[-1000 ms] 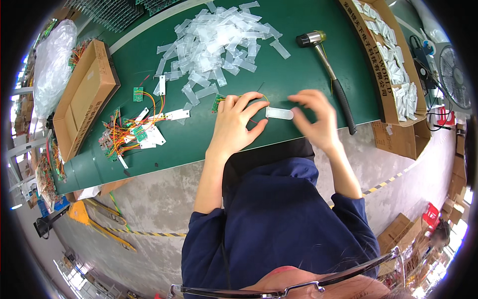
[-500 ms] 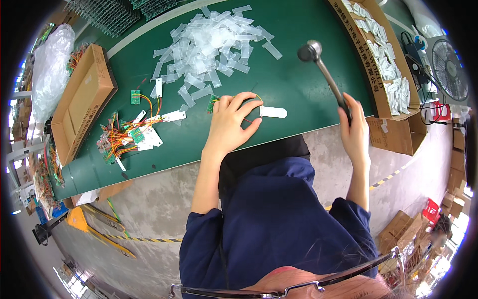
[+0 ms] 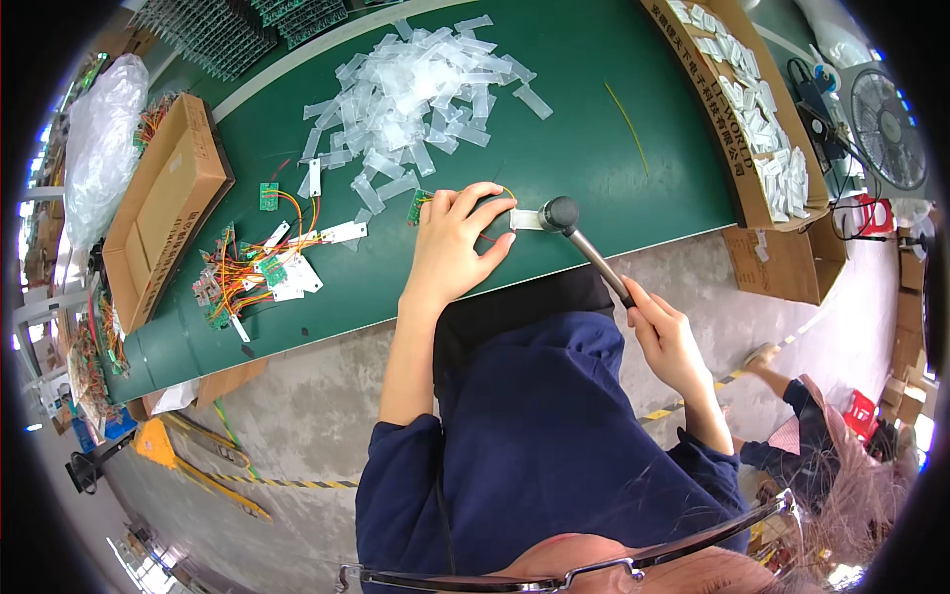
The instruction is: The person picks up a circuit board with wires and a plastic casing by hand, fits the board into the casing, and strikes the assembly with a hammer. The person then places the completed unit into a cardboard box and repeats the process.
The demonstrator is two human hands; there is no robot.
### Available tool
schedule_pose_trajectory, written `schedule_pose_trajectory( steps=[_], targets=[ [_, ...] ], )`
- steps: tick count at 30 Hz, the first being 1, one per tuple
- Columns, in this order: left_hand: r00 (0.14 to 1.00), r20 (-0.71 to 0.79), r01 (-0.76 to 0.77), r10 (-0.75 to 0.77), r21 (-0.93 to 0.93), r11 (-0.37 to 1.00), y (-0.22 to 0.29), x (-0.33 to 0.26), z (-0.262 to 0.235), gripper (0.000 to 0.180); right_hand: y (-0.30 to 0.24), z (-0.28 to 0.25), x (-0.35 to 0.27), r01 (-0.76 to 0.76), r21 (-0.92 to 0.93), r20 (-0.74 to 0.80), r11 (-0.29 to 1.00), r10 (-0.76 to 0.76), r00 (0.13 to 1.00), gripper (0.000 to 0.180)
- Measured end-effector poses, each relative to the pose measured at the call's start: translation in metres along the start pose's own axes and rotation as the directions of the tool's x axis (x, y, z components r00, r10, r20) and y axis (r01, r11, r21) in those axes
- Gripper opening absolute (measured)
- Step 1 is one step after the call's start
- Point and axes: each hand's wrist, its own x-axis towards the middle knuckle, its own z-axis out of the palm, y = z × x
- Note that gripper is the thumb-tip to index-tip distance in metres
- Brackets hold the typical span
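Observation:
My left hand rests on the green table. Its thumb and index fingertip are closed at the near end of a flat white plastic piece. Thin red and yellow wires pass under the fingers, and a small green circuit board shows beside the knuckles. My right hand is wrapped round the handle of a hammer with a round dark face. The hammer head is over the white piece's right end and hides it; whether they touch I cannot tell.
A heap of translucent strips lies beyond my hands. Wired circuit boards with white pieces are piled to the left, beside a cardboard tray. A carton of white pieces and a fan stand right. Another person is behind, lower right.
My right hand has swung the hammer down and to the left, from raised over the table onto the white piece. My left hand has barely moved. Another person has appeared at lower right.

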Motion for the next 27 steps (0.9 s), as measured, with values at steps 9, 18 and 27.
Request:
schedule_pose_trajectory(
  steps=[9,18,27],
  targets=[
    [1.000,-0.006,-0.015,0.015,-0.013,1.000,-0.001,0.001,-0.001,0.033,-0.015,0.009,0.007,0.080,0.027,-0.014,0.996,-0.080,0.997,0.043],
    [0.999,-0.020,-0.030,0.030,0.019,0.999,-0.002,-0.003,-0.003,0.033,-0.005,-0.001,0.042,0.164,-0.195,-0.290,0.967,-0.216,0.932,0.041],
    [0.999,-0.019,-0.032,0.032,0.010,0.999,-0.001,0.002,0.000,0.035,0.039,0.010,0.125,-0.037,-0.541,-0.481,0.840,-0.273,0.833,0.027]
  ],
)
